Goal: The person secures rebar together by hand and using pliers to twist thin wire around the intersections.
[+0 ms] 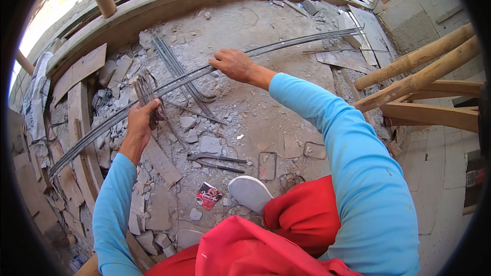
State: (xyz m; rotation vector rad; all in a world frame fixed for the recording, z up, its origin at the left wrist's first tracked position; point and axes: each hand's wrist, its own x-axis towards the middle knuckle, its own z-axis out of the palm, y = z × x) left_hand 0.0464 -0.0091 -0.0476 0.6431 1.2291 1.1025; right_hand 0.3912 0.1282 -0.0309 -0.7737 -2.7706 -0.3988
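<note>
Steel rods point(102, 129) cross my view in a long bundle, from the planks point(82, 71) at left to the boards point(362, 33) near the far right corner. I see the left hand point(141, 118) clasping a stack of wire stirrups point(146, 87) beside the rods. The right hand point(234, 65) curls over them further along; I cannot tell how firmly it grips.

A low ledge point(179, 0) bounds the far side, and bamboo poles point(414, 58) slant in at right. My widest room is the dusty ground point(271, 112) under the right forearm. More bars point(169, 59) lie beneath the rods; pincers point(217, 159), concrete chunks point(209, 144) and a red packet point(208, 196) sit nearer the grey shoe point(250, 192).
</note>
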